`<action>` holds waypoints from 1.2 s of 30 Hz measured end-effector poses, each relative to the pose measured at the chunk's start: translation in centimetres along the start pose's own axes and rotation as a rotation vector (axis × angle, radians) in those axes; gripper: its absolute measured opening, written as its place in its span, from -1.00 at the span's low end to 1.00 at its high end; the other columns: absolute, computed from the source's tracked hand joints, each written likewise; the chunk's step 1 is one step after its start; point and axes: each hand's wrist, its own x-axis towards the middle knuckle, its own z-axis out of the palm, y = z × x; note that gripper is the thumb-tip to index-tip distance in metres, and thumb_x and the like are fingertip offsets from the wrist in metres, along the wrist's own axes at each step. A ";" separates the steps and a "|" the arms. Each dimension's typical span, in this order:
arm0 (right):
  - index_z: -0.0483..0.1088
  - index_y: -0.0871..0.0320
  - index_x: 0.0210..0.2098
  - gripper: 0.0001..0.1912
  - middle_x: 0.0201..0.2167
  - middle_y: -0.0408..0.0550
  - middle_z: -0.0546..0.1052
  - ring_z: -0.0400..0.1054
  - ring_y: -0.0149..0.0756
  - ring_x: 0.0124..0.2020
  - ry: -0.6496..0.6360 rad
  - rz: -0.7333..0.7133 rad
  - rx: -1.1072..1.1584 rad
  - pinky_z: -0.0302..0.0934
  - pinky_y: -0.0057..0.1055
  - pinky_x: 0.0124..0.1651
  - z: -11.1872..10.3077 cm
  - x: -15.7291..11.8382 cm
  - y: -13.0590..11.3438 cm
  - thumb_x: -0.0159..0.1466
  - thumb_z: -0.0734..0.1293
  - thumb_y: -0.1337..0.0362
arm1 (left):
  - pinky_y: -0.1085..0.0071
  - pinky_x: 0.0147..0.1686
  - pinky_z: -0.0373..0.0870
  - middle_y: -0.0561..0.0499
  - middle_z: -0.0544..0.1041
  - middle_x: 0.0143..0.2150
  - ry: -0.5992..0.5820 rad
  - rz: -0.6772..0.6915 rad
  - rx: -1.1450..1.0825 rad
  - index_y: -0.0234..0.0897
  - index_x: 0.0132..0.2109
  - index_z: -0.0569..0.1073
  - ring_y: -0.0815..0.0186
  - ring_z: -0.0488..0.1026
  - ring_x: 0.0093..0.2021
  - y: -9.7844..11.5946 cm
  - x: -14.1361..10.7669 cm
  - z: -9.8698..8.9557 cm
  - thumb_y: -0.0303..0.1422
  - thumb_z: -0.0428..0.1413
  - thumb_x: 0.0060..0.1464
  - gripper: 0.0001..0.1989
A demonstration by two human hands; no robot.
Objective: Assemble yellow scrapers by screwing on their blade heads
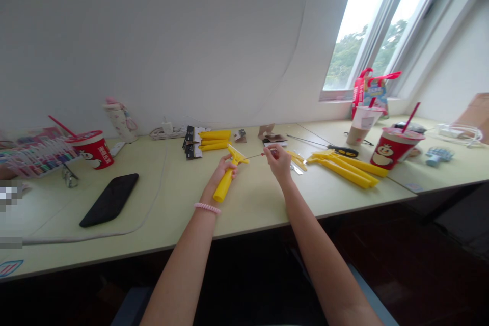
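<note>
My left hand (223, 170) grips a yellow plastic scraper (225, 183) by its handle, with the wide head pointing right. My right hand (278, 160) pinches a thin metal-shafted tool (254, 156) between its fingers. The tool's tip is close to the scraper head, and I cannot tell whether they touch. Just right of my right hand lie small metal blades (296, 168). Further right is a heap of yellow scrapers (344, 169), and several yellow handles (214, 140) lie at the back.
Black packaging cards (192, 142) and a black-handled screwdriver (344, 151) lie on the pale green table (191, 214). A black phone (109, 199), red paper cups (92, 150) (393, 147), a bottle (120, 122) and a cable also stand or lie there. The table's front edge runs below my forearms.
</note>
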 end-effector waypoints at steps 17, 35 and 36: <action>0.40 0.18 -0.36 -0.74 -0.50 -0.09 0.46 0.26 -0.37 -0.50 0.101 -0.053 -0.008 0.15 -0.46 -0.43 0.2 0.2 -0.1 0.19 0.18 0.15 | 0.63 -0.71 0.15 -0.01 0.41 -0.33 0.030 0.001 0.113 -0.21 0.02 0.12 0.55 0.24 -0.65 0.0 -0.3 0.6 -0.61 0.04 -0.22 -0.41; 0.38 0.16 -0.21 -0.76 -0.32 -0.02 0.47 0.33 -0.32 -0.35 0.034 -0.212 0.008 0.25 -0.41 -0.35 0.3 0.0 0.0 0.23 0.13 0.26 | 0.64 -0.71 0.16 0.01 0.38 -0.36 0.086 0.020 0.048 -0.21 0.01 0.09 0.55 0.25 -0.66 -0.1 0.2 0.1 -0.61 0.01 -0.23 -0.41; 0.38 0.16 -0.24 -0.76 -0.36 -0.02 0.48 0.33 -0.33 -0.37 0.051 -0.205 -0.003 0.25 -0.41 -0.35 0.3 -0.1 -0.1 0.22 0.14 0.24 | 0.64 -0.72 0.16 0.01 0.38 -0.36 0.085 0.018 0.047 -0.20 0.01 0.10 0.55 0.25 -0.66 -0.1 0.2 0.1 -0.61 0.01 -0.23 -0.41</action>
